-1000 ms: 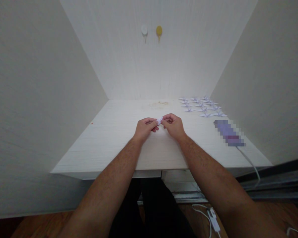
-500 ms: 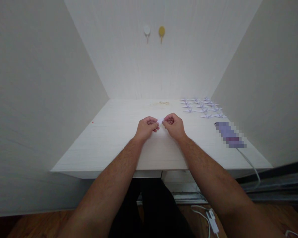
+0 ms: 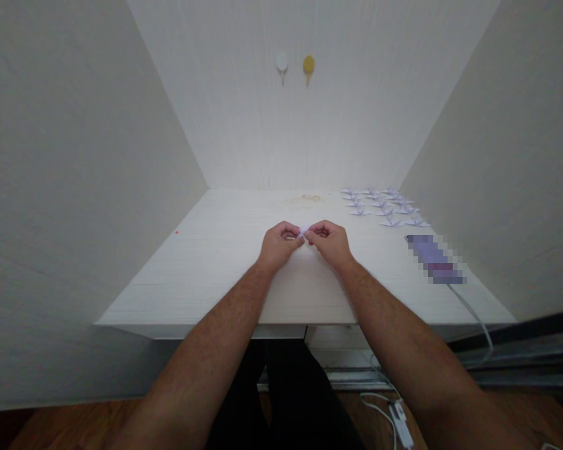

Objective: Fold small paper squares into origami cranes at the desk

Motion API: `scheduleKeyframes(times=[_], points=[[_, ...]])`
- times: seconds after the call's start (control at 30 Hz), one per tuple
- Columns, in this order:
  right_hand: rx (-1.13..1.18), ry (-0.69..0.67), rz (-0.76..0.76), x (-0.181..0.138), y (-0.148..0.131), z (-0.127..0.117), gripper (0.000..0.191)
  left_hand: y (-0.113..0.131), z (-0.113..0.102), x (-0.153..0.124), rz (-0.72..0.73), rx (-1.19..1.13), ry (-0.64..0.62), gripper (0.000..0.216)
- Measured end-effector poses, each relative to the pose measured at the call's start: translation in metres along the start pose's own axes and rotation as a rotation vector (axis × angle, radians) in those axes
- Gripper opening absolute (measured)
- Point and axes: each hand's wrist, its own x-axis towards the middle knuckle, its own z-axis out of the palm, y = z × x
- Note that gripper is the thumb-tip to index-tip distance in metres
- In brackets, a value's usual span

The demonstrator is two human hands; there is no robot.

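A small piece of folded pale paper point(image 3: 303, 231) is pinched between my two hands, just above the white desk point(image 3: 216, 262). My left hand point(image 3: 280, 244) grips its left side between thumb and fingers. From the right, my right hand point(image 3: 328, 240) pinches the other side, its fingertips nearly touching the left ones. Most of the paper is covered by the fingers, so its exact folds cannot be made out. Several folded paper cranes point(image 3: 380, 205) stand in rows at the desk's back right.
A blurred-out phone point(image 3: 434, 257) lies at the right with a white cable point(image 3: 471, 312) running off the desk edge. Two hooks, one white point(image 3: 281, 62) and one yellow point(image 3: 308, 64), are on the back wall. A power strip point(image 3: 400, 425) lies on the floor.
My hands have come closer together, and less of the paper shows between the fingers. The whole view has shifted slightly.
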Motion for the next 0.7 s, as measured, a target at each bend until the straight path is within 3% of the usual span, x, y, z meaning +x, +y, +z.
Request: scheduleKeyframes(times=[0.33,0.7], points=[[0.046,-0.014,0.052,0.0010,-0.0018,0.0002,0.024,0.0004,-0.0001,0.0011,-0.023,0.007,0.009,0.027],[-0.116,0.069,-0.133,0.0018,0.0060,-0.0024,0.014,0.0005,0.0006,0.0013,-0.066,-0.041,-0.009,0.026]])
